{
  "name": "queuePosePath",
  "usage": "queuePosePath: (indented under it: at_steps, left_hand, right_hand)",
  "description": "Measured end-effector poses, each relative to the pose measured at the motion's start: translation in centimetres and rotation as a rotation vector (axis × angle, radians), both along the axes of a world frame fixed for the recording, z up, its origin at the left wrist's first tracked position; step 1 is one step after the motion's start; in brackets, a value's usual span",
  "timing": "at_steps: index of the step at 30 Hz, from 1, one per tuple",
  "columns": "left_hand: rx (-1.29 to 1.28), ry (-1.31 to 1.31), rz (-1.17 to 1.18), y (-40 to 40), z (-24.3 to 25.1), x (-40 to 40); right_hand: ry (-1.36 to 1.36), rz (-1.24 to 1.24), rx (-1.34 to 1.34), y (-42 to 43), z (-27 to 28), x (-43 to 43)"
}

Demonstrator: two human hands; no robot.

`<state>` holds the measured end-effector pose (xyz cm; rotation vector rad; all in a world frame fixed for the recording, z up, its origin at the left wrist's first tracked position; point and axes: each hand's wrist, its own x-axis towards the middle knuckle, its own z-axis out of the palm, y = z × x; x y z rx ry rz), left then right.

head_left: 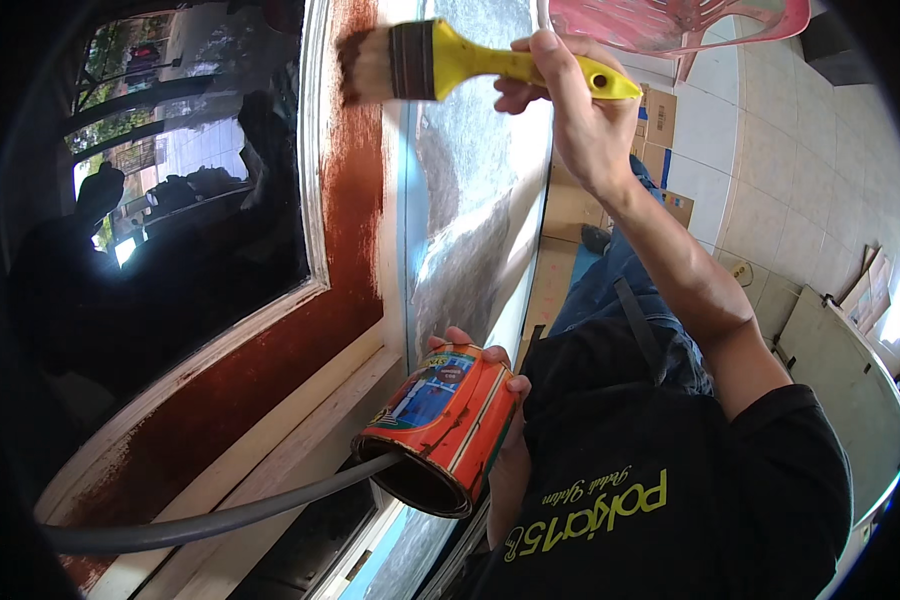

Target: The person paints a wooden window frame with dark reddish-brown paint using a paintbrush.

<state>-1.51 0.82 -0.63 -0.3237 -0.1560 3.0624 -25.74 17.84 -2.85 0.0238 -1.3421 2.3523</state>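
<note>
My right hand [581, 112] grips the yellow handle of a wide paintbrush [450, 60] at the top. Red-brown paint covers the tips of its pale bristles, which lie over the window frame [356, 172]; whether they touch it I cannot tell. The flat of that frame is coated red-brown, with streaky edges beside bare whitish moulding. Lower down, my left hand [517, 390] holds an orange paint can [450, 427] around its side and base. The can is tilted, its dark opening towards the lower left. A grey hose or cable [225, 517] runs across the opening's edge; its end is hidden.
Dark reflective glass [172, 300] fills the left. Beside the frame is a pale, blue-edged panel [465, 195]. A pink plastic chair [675, 22] stands at the top right, with cardboard [660, 120] on the tiled floor [787, 165]. A pale board or table [840, 397] is at the far right.
</note>
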Motion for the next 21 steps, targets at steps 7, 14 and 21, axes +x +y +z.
queuePosePath:
  at_steps: [7, 14, 21]
  left_hand:
    - [-0.01, -0.003, -0.003, 0.2, 0.1, -0.1]
    - [-0.029, 0.02, -0.004, 0.1, 0.0, -0.2]
    - [-0.037, 0.038, -0.008, -0.1, -0.3, 0.0]
  right_hand:
    - [-0.008, -0.019, 0.079, -0.1, -1.5, 0.5]
    - [-0.072, 0.095, -0.122, 0.4, -0.1, 3.7]
    - [-0.286, 0.349, -0.064, 1.2, 0.0, 10.2]
